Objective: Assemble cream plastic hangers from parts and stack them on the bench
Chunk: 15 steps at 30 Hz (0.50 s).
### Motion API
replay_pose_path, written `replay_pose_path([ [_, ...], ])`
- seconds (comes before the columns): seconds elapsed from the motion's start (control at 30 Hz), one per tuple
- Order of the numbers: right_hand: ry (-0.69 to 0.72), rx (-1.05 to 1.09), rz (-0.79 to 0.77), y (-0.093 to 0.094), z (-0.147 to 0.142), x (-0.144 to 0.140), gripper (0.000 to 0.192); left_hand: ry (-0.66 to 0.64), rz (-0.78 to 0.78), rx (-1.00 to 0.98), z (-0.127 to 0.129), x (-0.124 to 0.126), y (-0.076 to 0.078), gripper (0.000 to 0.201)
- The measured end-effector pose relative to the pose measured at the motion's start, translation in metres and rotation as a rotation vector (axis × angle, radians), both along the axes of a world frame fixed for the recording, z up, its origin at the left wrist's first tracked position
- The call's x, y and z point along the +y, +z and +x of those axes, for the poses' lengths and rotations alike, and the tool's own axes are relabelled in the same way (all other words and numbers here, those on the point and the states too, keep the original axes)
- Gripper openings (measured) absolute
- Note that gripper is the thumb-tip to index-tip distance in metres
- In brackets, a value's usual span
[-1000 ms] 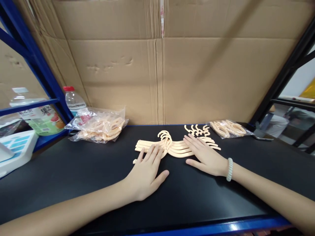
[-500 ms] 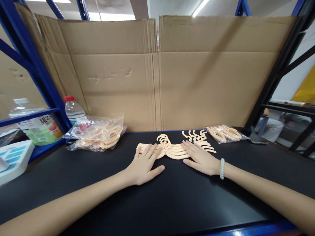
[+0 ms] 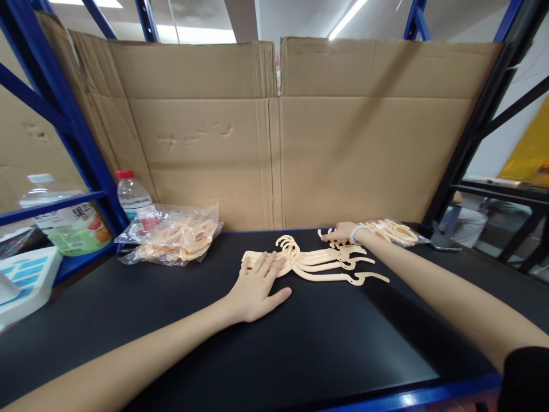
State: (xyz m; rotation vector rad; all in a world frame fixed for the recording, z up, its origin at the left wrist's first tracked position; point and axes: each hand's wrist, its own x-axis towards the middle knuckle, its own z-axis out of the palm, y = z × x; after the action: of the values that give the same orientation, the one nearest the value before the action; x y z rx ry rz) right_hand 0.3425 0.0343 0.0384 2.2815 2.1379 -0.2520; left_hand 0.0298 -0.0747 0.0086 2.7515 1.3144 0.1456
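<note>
Moved R hand [image 3: 342, 232] off hangers [image 3: 293, 260] in last ½ sec, now at small hooks [image 3: 338, 244] behind, w/ fingers bunched; can't tell if pinching any. Kept L hand [image 3: 256, 290] flat, w/ fingers a bit spread, on hangers' left arms, mid black tabletop [image 3: 300, 349]. So steadied on one side only, w/ right ends splayed.

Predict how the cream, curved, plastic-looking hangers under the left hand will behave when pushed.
The hangers probably stay stiff, since they hold clean, slim curves. They may fan apart, as they spread toward the right. Being thin, each should feel light.
</note>
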Motion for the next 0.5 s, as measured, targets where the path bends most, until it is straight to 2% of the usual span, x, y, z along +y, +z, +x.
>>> replay_pose_path([
  [0.17,0.100,-0.021,0.029,-0.005,-0.010,0.005,0.022,-0.004,0.004,-0.010,0.000,-0.001,0.000,0.075],
  [0.37,0.282,0.008,0.119,-0.009,0.001,0.004,0.022,-0.011,0.001,-0.042,-0.001,0.001,-0.003,0.074],
  [0.5,0.305,0.025,0.220,-0.018,0.008,0.011,0.022,-0.011,0.006,-0.032,-0.002,0.000,-0.003,0.074],
])
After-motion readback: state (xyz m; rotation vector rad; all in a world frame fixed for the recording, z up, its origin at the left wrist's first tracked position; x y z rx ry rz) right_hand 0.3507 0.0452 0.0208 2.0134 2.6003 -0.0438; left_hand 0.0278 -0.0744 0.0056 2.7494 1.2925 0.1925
